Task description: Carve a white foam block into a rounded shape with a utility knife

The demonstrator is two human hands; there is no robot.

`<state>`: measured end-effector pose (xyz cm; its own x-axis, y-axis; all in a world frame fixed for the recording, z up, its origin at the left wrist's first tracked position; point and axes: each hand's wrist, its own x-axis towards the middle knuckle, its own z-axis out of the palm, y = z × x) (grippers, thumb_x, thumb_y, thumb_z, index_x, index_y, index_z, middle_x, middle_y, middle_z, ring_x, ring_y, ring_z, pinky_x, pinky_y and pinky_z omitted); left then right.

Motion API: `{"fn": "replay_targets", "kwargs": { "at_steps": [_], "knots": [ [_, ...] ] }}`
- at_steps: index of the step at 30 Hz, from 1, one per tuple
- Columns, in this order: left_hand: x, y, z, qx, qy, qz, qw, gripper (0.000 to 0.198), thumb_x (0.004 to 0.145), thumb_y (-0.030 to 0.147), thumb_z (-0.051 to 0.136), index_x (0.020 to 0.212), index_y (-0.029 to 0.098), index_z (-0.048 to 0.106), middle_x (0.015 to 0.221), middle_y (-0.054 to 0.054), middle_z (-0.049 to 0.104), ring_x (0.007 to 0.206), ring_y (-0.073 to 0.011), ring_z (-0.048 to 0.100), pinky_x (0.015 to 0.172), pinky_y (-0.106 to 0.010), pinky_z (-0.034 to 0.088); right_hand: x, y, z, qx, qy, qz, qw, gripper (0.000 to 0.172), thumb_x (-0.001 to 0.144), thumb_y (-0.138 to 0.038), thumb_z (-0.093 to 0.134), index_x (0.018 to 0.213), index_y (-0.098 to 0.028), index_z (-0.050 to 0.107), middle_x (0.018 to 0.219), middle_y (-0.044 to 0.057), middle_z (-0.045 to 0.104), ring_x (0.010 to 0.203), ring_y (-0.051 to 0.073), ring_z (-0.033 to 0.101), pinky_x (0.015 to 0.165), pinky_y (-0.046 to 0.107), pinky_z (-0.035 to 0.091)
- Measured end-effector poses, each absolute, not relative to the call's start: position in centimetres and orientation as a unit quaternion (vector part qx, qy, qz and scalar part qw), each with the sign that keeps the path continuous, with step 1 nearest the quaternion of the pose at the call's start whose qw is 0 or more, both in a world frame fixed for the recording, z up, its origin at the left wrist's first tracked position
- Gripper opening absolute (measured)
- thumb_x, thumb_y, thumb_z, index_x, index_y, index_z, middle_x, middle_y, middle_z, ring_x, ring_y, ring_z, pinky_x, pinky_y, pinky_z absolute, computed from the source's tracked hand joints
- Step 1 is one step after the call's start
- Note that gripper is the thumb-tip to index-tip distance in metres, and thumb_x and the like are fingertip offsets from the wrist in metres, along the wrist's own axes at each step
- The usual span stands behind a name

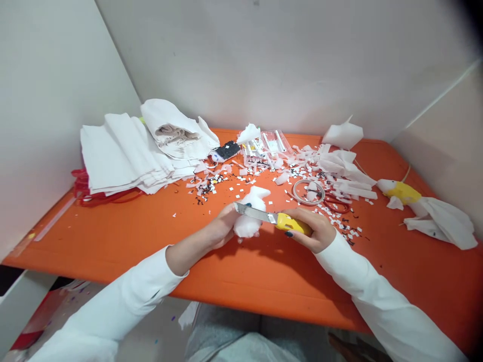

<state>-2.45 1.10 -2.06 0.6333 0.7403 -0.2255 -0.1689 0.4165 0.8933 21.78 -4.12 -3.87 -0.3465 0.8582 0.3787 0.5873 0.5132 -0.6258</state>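
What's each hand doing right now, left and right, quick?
Left hand: closed around a white foam piece, steadying it above the orange table.
Right hand: closed on the yellow utility knife, blade laid across the foam.

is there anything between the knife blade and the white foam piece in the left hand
Nothing visible. The right hand holds the yellow utility knife with its blade lying directly across the white foam piece, which the left hand grips from the side. The paper scraps lie farther back.
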Motion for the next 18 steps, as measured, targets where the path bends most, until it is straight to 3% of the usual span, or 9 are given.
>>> {"fn": "replay_targets", "kwargs": {
  "at_steps": [3, 8, 14, 18],
  "knots": [
    [-2.46, 1.09, -1.63, 0.476, 0.283, 0.288, 0.782, 0.074, 0.07, 0.073, 0.061, 0.112, 0.012, 0.06, 0.064, -0.001, 0.061, 0.044, -0.0095, 0.054, 0.029, -0.016, 0.034, 22.31, -4.14, -3.53, -0.47, -0.805, 0.155, 0.326, 0.042, 0.092, -0.051, 0.048, 0.115, -0.02, 0.063, 0.085, 0.007, 0.069, 0.067, 0.017, 0.063, 0.058, 0.026, 0.045],
    [-2.23, 0.92, -1.43, 0.458, 0.305, 0.287, 0.784, 0.059, 0.072, 0.067, 0.063, 0.095, 0.012, 0.06, 0.063, -0.002, 0.062, 0.044, -0.0095, 0.055, 0.028, -0.014, 0.031, 22.2, -4.3, -3.5, -0.489, -0.809, 0.115, 0.306, 0.043, 0.094, -0.051, 0.043, 0.116, -0.021, 0.063, 0.084, 0.007, 0.068, 0.066, 0.016, 0.063, 0.055, 0.025, 0.043],
    [-2.07, 0.67, -1.48, 0.47, 0.323, 0.3, 0.765, 0.053, 0.076, 0.059, 0.063, 0.101, 0.013, 0.059, 0.062, 0.0, 0.061, 0.041, -0.0078, 0.051, 0.028, -0.015, 0.028, 22.87, -4.1, -4.05, -0.489, -0.814, 0.079, 0.304, 0.041, 0.094, -0.051, 0.044, 0.118, -0.023, 0.064, 0.091, 0.008, 0.069, 0.07, 0.017, 0.064, 0.058, 0.024, 0.046],
    [-2.19, 0.31, -1.93, 0.495, 0.318, 0.288, 0.756, 0.046, 0.078, 0.056, 0.062, 0.097, 0.014, 0.059, 0.06, 0.001, 0.059, 0.038, -0.006, 0.044, 0.029, -0.015, 0.029, 22.7, -3.89, -4.26, -0.462, -0.834, 0.067, 0.296, 0.043, 0.094, -0.052, 0.045, 0.12, -0.022, 0.063, 0.083, 0.007, 0.068, 0.062, 0.015, 0.061, 0.053, 0.023, 0.043]
  ]
}}
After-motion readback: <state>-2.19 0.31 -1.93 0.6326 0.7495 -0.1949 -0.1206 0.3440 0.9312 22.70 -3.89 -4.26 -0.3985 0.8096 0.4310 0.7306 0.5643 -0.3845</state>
